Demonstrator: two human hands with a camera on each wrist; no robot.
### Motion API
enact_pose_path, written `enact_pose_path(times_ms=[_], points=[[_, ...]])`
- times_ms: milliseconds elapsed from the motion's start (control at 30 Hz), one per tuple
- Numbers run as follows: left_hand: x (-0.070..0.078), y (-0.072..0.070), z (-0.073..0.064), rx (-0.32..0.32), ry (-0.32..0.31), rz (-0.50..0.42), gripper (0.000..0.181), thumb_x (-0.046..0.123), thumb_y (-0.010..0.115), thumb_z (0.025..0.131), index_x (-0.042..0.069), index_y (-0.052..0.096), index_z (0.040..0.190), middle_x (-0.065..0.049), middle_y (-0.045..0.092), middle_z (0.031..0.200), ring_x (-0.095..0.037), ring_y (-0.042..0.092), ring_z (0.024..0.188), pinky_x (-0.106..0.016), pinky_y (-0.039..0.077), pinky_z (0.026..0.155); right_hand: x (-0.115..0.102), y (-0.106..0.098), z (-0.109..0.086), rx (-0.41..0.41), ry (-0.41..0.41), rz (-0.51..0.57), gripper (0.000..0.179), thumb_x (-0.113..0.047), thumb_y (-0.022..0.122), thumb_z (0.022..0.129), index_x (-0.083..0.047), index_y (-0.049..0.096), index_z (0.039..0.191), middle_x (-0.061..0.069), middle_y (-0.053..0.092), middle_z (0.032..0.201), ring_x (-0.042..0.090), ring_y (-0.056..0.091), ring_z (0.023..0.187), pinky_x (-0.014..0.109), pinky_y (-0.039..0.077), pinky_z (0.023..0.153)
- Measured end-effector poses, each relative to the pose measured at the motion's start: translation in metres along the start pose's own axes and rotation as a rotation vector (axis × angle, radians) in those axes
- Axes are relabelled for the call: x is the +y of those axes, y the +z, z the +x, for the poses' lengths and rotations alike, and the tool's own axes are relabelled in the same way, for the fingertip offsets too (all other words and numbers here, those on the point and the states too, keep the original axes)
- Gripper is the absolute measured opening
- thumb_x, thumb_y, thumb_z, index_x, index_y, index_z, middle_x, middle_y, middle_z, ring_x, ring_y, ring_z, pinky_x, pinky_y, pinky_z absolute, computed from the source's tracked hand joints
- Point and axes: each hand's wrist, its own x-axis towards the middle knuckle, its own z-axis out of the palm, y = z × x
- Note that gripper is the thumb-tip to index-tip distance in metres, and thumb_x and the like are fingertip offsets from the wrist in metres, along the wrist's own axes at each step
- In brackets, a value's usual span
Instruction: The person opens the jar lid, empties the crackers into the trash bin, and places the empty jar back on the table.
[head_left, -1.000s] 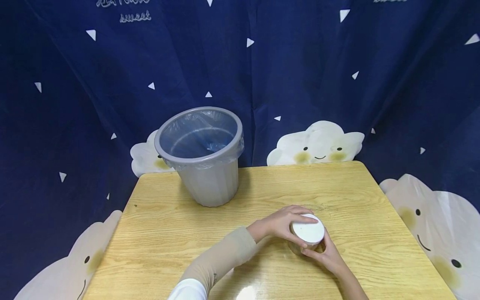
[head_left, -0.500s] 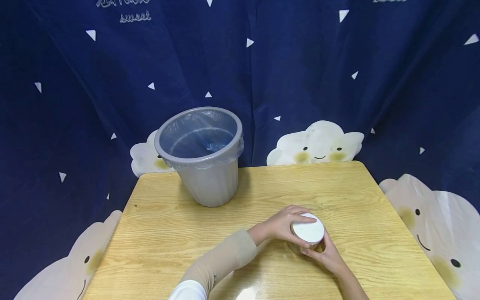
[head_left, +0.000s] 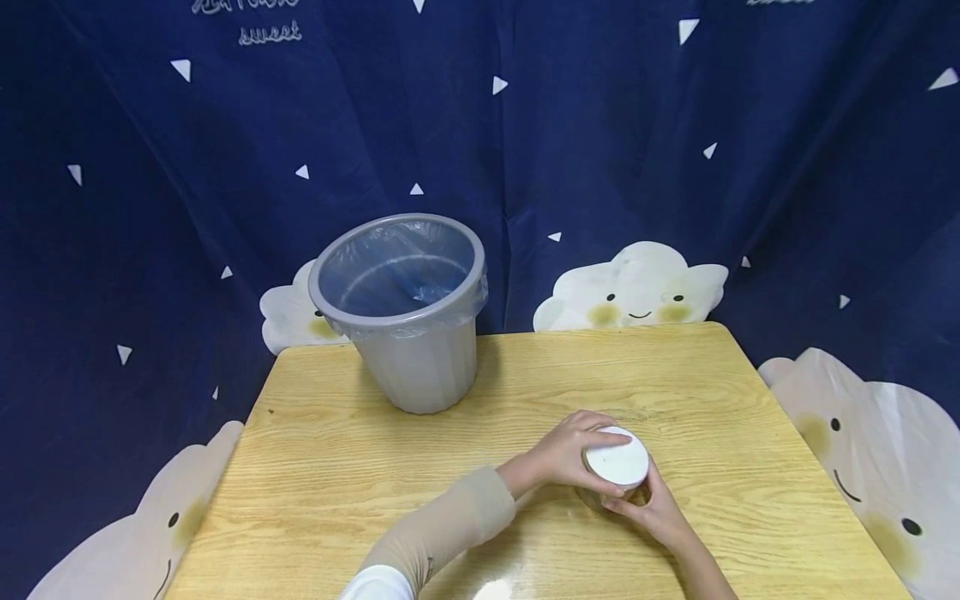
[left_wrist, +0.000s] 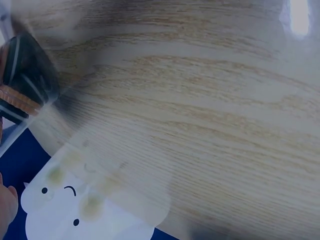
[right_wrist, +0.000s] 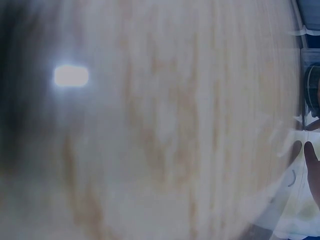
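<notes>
Bin: the grey bin is standing upright at the far left of the bench, its clear liner folding over the rim, well apart from the hands.
Backdrop: a dark blue curtain is hanging behind the bench, white triangles and smiling clouds showing all over it.
In the way: fingers and thumbs are hiding much of the container's side, while a beige sleeve is crossing the near bench.
Hands: both are clamping the container, the left hand gripping from the left around its top, the right hand wrapping the lower right side.
Container: the round container is sitting right of centre, towards the near side, showing a smooth white top above a brownish, see-through body.
</notes>
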Motion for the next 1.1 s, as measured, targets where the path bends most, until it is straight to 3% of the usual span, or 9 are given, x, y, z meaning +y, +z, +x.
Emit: enact_pose_path(times_ms=[133,200,500,900,1100], points=[[0.001,0.003,-0.001,0.032,-0.009,0.038,0.073,0.053,0.08,0.058,0.028,0.059,0.123,0.005,0.049,0.13,-0.007,0.039,0.12,-0.022,0.026,0.103,0.0,0.0,0.0,-0.003,0.004,0.001,0.097,-0.004,0.075,0.07,-0.007,0.013,0.145,0.024,0.028,0.137,0.039,0.029,0.121,0.073,0.013,0.093],[0.001,0.005,-0.001,0.041,-0.022,0.057,0.073,0.054,0.08,0.057,0.029,0.059,0.122,0.006,0.049,0.129,-0.007,0.039,0.12,-0.023,0.025,0.104,0.0,0.0,0.0,-0.004,0.009,0.005,0.097,-0.004,0.075,0.07,-0.007,0.013,0.145,0.024,0.028,0.138,0.041,0.028,0.121,0.073,0.012,0.093],[0.005,0.007,-0.002,0.057,-0.07,0.106,0.076,0.06,0.077,0.056,0.03,0.058,0.123,0.005,0.049,0.129,-0.007,0.039,0.119,-0.026,0.025,0.105,0.0,-0.001,0.0,-0.001,-0.001,0.012,0.097,-0.004,0.075,0.07,-0.008,0.013,0.145,0.021,0.028,0.14,-0.007,0.028,0.113,0.073,0.011,0.094],[0.011,0.009,-0.005,0.164,-0.056,0.258,0.078,0.067,0.074,0.053,0.03,0.06,0.12,0.005,0.052,0.124,-0.009,0.042,0.115,-0.024,0.026,0.104,0.001,0.001,0.0,0.012,-0.013,0.007,0.096,-0.003,0.075,0.069,-0.006,0.015,0.144,0.022,0.032,0.136,-0.007,0.031,0.113,0.07,0.014,0.096],[0.012,0.013,-0.005,0.218,-0.047,0.259,0.078,0.066,0.075,0.052,0.028,0.062,0.118,0.004,0.053,0.12,-0.008,0.043,0.112,-0.022,0.028,0.102,0.0,0.0,0.001,0.007,-0.004,0.014,0.096,-0.005,0.076,0.07,-0.006,0.014,0.144,0.017,0.031,0.136,-0.009,0.032,0.112,0.067,0.018,0.097]])
